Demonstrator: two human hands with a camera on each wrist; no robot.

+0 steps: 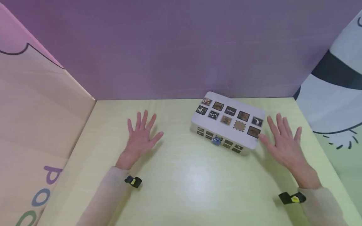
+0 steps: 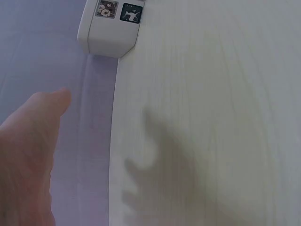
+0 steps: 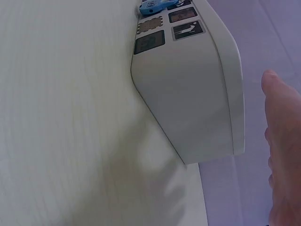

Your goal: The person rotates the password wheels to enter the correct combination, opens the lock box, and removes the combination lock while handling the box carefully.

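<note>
A white lidded box [image 1: 226, 121] with rounded corners sits at an angle on the far right part of the table. Small dark and tan pictures cover its top and front side, and a blue clasp [image 1: 216, 141] shows on the front. Left of the box my left hand [image 1: 140, 139] is held over the table with spread fingers and nothing in it. My right hand [image 1: 285, 146] is spread too, just right of the box, its thumb overlapping the box corner in the head view. In the right wrist view the box's plain end [image 3: 188, 94] faces that hand.
The pale wooden table [image 1: 181, 182] meets a purple backdrop [image 1: 181, 50] at its far edge. Printed panels stand at both sides, the left one [image 1: 34, 125] with coloured letters. Both wrists carry black straps, and the hands' shadows fall on the table.
</note>
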